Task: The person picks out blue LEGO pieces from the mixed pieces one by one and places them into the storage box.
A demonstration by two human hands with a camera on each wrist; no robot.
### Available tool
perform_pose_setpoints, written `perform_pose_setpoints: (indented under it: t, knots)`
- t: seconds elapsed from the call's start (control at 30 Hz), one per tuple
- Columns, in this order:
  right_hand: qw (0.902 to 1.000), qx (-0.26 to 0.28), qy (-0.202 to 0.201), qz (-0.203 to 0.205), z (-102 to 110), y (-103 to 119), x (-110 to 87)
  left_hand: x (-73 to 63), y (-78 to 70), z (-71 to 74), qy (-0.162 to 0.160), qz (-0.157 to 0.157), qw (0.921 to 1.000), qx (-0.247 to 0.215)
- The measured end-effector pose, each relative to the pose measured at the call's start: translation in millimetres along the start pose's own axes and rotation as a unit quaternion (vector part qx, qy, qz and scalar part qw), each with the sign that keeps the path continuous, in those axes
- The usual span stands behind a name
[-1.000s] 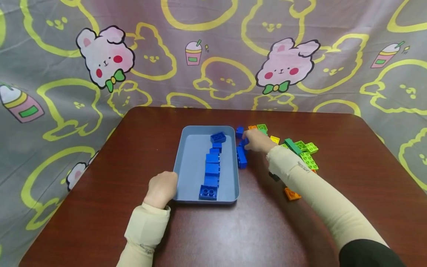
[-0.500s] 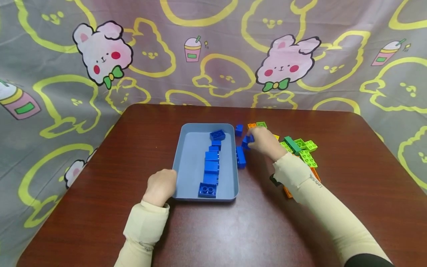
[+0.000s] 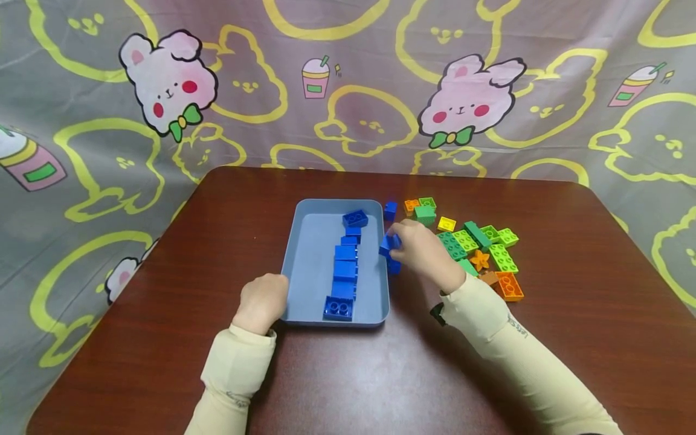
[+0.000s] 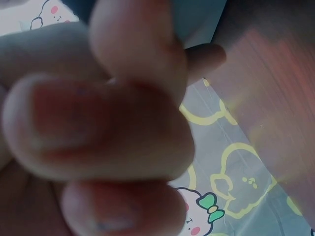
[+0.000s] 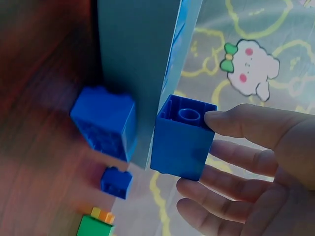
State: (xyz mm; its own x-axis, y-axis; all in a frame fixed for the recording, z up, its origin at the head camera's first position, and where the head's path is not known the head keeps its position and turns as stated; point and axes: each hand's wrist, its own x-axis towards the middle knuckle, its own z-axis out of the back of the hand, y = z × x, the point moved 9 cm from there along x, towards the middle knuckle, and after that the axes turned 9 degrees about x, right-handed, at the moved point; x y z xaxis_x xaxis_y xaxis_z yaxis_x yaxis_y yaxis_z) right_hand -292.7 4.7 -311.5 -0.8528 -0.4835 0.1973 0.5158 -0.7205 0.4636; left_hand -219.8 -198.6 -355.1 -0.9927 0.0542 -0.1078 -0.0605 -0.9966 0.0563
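My right hand (image 3: 426, 257) pinches a blue toy brick (image 5: 179, 142) between thumb and fingers, at the right rim of a blue-grey tray (image 3: 307, 260). The right wrist view shows the brick's hollow side with a round tube. Inside the tray several blue bricks (image 3: 345, 270) form a column, with a hollow-side-up brick (image 3: 338, 309) at its near end and a slanted brick (image 3: 355, 219) at its far end. My left hand (image 3: 263, 302), fingers curled, grips the tray's left rim near the front corner. Close up, its fingers (image 4: 98, 128) hide most of that contact.
Right of the tray lie a partly hidden blue brick (image 5: 106, 120) and a small blue one (image 3: 390, 211). Farther right spread green (image 3: 502, 258), yellow (image 3: 447, 224) and orange bricks (image 3: 509, 286), plus an orange flower-shaped piece (image 3: 480, 260). A patterned curtain (image 3: 348, 90) hangs behind the table.
My right hand has picked up the blue brick from the table and carried it left to the tray's right rim. My left hand keeps its place on the tray.
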Motion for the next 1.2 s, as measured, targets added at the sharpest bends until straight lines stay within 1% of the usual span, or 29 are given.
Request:
perform_pose_setpoints:
  t: [0.1,0.27,0.47,0.57,0.7,1.0,1.2]
  knots:
    - [0.9996,-0.011,-0.004,0.024,-2,10,-5.4,0.2,-0.1,0.3,0.000,0.001,1.0000,0.000]
    - [0.9984,-0.021,0.008,0.052,-10,28,-16.2,0.4,-0.3,0.5,0.003,0.000,1.0000,0.001]
    - [0.9943,-0.030,0.020,0.100,-20,52,-28.7,0.3,-0.9,1.3,0.004,-0.002,1.0000,0.001]
    - [0.9920,-0.032,0.031,0.118,-26,58,-33.1,0.3,-1.1,2.0,0.003,-0.002,1.0000,0.000]
    - [0.9894,-0.031,0.046,0.134,-33,62,-37.1,0.4,-1.1,1.9,0.002,-0.002,1.0000,0.000]
    - [0.9867,-0.034,0.099,0.124,-47,59,-40.5,0.8,-0.9,0.3,0.008,-0.003,1.0000,0.002]
    - [0.9821,-0.035,0.127,0.135,-53,63,-45.0,1.1,-0.2,-1.1,0.013,-0.002,0.9999,0.003]
